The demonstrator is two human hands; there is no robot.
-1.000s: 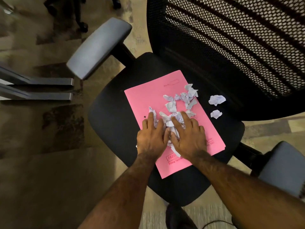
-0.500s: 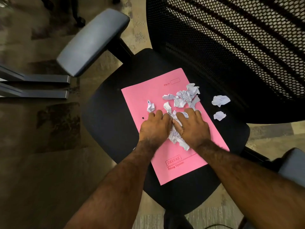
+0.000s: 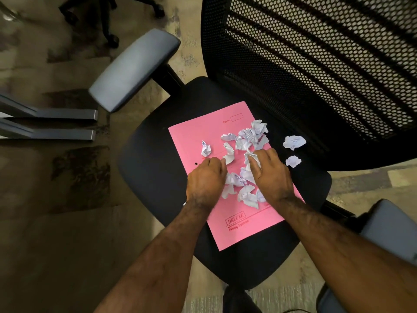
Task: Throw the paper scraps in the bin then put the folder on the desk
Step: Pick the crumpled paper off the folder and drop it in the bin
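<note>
Drawn apart since, right hand (image 3: 269,175) pinches paper scraps (image 3: 249,136) atop folder (image 3: 191,136) on chair (image 3: 155,177); left hand (image 3: 206,179) unclear.

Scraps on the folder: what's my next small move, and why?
Probably close the left hand and right hand around the scraps heaped between them: they flank that heap, and others lie scattered on the folder and seat.
</note>
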